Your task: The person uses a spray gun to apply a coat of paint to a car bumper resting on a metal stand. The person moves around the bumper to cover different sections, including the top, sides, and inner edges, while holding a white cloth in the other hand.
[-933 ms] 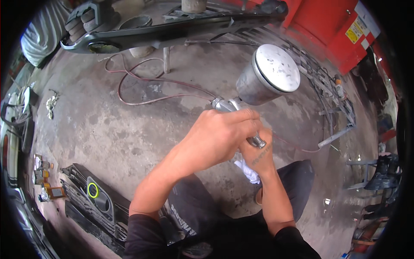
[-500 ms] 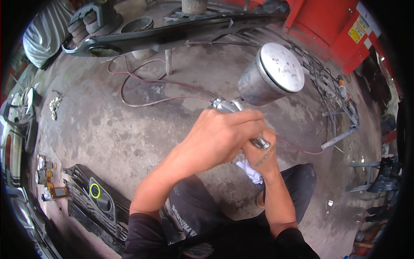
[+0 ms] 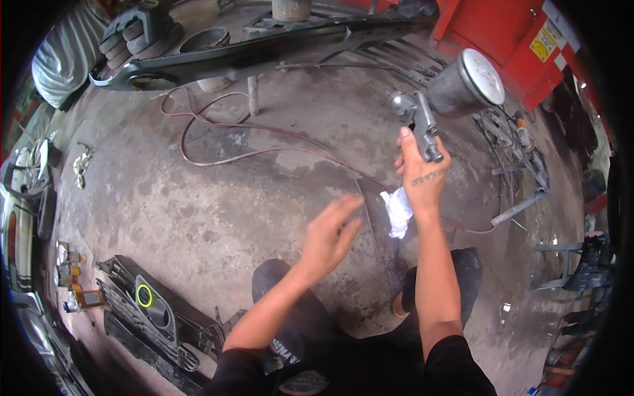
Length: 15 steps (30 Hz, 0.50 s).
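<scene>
A metal spray gun [image 3: 420,117] is gripped by its handle in my right hand [image 3: 424,181]. On the gun's right side sits a tilted round paint cup [image 3: 459,86] with a pale, spotted lid. Below the right hand hangs a crumpled white cloth [image 3: 397,212]; how it is attached is hidden. My left hand [image 3: 332,236] is empty, its fingers stretched and thumb apart, to the left of the cloth. A thin red hose [image 3: 290,150] loops over the floor toward the right hand.
A long dark bumper [image 3: 238,58] rests on a stand across the far side. Black trim parts [image 3: 155,310] and small cans [image 3: 69,274] lie at the lower left. To the right stands a metal frame [image 3: 522,165] with cables; a red cabinet [image 3: 489,33] is behind it.
My left hand has let go of the spray gun and dropped down and left. The right hand has carried the gun and cup up and to the right, with the cloth moving along.
</scene>
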Each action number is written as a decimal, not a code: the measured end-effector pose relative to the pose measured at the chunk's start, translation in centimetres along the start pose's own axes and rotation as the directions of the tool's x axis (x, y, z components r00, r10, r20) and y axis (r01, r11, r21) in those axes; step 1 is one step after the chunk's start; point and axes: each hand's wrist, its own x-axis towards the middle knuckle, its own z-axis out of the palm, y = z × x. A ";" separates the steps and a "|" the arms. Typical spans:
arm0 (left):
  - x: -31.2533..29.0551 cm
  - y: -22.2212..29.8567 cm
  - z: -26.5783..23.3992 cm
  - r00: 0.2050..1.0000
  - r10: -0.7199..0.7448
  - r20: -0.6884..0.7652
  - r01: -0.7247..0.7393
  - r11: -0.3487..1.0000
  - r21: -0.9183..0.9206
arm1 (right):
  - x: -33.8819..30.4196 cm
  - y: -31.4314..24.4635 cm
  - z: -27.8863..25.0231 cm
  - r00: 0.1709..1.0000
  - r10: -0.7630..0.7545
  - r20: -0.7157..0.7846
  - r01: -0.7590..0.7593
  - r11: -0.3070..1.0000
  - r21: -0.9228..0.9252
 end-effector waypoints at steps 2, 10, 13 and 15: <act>-3.3 -4.1 1.8 0.986 -0.150 0.078 0.151 0.988 -0.011 | 0.7 0.0 0.3 0.993 -0.061 -0.104 0.061 0.998 -0.002; -14.1 -19.5 6.1 0.837 -0.465 0.288 0.406 0.881 0.240 | -1.9 0.1 2.3 0.985 0.002 0.175 -0.016 0.996 0.082; -14.0 -19.9 7.1 0.813 -0.493 0.310 0.420 0.865 0.275 | -2.1 -0.1 1.7 0.963 -0.016 0.269 -0.002 0.998 0.066; -13.7 -19.6 7.4 0.803 -0.512 0.307 0.444 0.856 0.266 | -1.6 0.5 1.6 0.960 -0.031 0.277 0.015 0.998 0.058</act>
